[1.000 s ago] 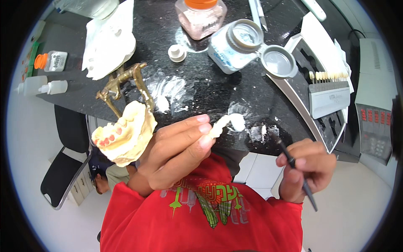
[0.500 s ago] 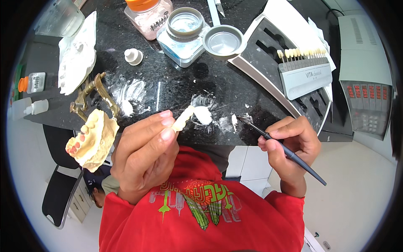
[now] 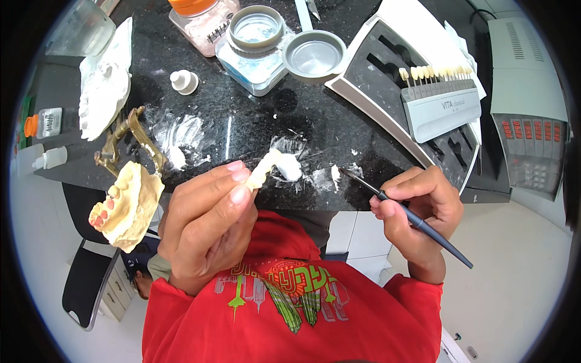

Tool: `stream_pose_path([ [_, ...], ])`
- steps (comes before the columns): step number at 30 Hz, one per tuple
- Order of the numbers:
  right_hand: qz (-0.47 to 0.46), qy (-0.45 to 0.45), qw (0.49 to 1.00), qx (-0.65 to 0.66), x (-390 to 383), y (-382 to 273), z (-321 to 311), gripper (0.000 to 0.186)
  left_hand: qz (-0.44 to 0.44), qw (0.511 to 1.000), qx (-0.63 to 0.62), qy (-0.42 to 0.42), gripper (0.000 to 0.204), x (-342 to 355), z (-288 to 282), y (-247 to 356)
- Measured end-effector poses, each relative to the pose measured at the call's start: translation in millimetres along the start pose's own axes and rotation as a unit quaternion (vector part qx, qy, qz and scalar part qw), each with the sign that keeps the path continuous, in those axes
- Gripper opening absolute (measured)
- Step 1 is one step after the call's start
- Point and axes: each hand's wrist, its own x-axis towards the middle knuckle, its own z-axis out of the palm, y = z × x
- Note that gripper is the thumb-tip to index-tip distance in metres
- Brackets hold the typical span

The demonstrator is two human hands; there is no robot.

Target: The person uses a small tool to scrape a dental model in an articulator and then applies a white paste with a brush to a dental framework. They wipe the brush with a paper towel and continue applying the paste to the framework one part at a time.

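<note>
Between the thumb and fingertips of my left hand (image 3: 206, 224) is a dental bridge (image 3: 258, 175), a short row of ivory teeth, held above the black countertop. My right hand (image 3: 423, 209) grips a fine brush (image 3: 434, 235) with a dark handle, pen-fashion. Its dark tip points left and lies beside a small dab of white paste (image 3: 336, 174); whether they touch is hard to tell. Just right of the bridge's far end sits a larger mound of white paste (image 3: 291, 169). A yellowish plaster jaw model (image 3: 133, 202) with red-marked teeth stands left of my left hand, on a brass articulator (image 3: 140, 138).
Across the back are an orange-lidded powder jar (image 3: 209, 27), an open glass jar (image 3: 251, 69) with its grey lid hinged aside, and a small white bottle cap (image 3: 183, 81). A tooth shade guide (image 3: 442, 103) rests in an open case at right, near a device with red digits (image 3: 532, 130).
The view has shifted slightly, so the far jars and the model sit a little further left. The bridge has turned slightly in my left fingers. My right hand and brush have hardly moved.
</note>
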Motion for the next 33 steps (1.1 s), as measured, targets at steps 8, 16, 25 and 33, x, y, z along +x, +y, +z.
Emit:
stream_pose_path([
  [8, -0.001, -0.012, 0.999, 0.047, 0.2, -0.8, -1.6, 0.016, 0.012, 1.0, 0.0, 0.017, 0.039, 0.1, 3.5, -2.5],
  [16, -0.221, -0.057, 0.97, 0.082, 7.1, 0.4, 16.8, 0.031, -0.01, 1.0, 0.0, -0.011, 0.034, -1.1, -0.8, 0.0],
  [25, -0.314, -0.047, 0.948, 0.002, 14.7, 3.7, 45.0, 0.034, -0.008, 0.999, -0.015, -0.029, 0.028, 1.3, -4.5, -2.1],
  [33, -0.311, -0.044, 0.949, -0.01, 14.3, 3.2, 47.2, 0.03, -0.005, 0.999, -0.028, -0.041, 0.031, 2.4, -6.5, -2.1],
])
